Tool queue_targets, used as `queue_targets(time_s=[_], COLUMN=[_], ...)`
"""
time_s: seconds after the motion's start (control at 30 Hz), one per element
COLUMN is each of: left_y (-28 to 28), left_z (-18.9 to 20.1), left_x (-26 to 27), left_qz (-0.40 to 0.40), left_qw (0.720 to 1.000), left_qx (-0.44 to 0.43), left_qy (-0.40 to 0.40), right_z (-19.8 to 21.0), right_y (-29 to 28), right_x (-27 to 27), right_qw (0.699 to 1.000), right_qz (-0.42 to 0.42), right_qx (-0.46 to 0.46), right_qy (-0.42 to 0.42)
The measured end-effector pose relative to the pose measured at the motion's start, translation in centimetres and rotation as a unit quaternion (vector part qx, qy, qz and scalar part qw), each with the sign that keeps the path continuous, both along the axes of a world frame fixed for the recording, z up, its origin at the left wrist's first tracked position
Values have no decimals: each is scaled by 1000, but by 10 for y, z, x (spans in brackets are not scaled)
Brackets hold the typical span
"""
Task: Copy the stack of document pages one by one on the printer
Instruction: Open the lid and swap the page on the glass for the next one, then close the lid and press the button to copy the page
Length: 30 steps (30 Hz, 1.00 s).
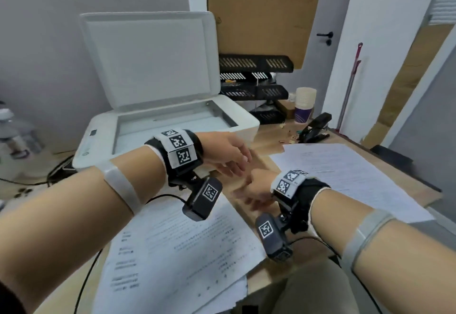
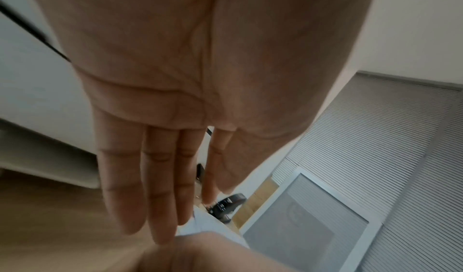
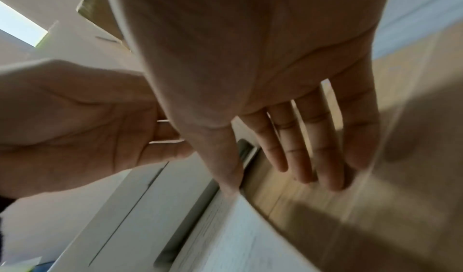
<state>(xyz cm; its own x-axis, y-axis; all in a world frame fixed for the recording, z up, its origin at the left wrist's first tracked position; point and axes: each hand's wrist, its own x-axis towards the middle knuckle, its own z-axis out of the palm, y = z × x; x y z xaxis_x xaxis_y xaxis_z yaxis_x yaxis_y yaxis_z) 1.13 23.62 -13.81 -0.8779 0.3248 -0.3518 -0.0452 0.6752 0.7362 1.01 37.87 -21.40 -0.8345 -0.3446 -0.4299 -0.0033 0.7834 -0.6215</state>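
Pages [image 1: 350,173] — just beside right hand [image 1: 256,188], untouched

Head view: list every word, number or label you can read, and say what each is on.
"UN 3481": printed on the cardboard box behind the printer; the last digits are hazy.
Dark logo above it on the box: too distorted to read.
Pages by the left arm and on the right: printed lines, too small and blurred.
Wrist bands: square code patterns, no words.
Paper cups: purple stripes, no readable text.
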Motion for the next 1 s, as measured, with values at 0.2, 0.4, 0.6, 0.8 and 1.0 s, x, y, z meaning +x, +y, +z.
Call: queue_targets(time_s=[0.2,0.4,0.6,0.8,1.0], left_y=[-72,-104,-106,-135,-166], left_z=[-12,-16,15,59,109], left_x=[29,52,73,79,70], left_qz=[60,22,-3,90,202], left_qw=[996,979,916,889,861], left_qx=[-44,-142,-302,-338,-243], left_qy=[43,144,264,295,399], right_z=[-14,1,60,120,178], right_y=[-42,-43,-35,-29,-20], right_x=[0,10,8,-18,-52], right_qw=[984,931,894,890,867], right_qz=[95,225,252,212,118], right_qx=[101,114,77,59,37], right_qy=[108,264,362,400,482])
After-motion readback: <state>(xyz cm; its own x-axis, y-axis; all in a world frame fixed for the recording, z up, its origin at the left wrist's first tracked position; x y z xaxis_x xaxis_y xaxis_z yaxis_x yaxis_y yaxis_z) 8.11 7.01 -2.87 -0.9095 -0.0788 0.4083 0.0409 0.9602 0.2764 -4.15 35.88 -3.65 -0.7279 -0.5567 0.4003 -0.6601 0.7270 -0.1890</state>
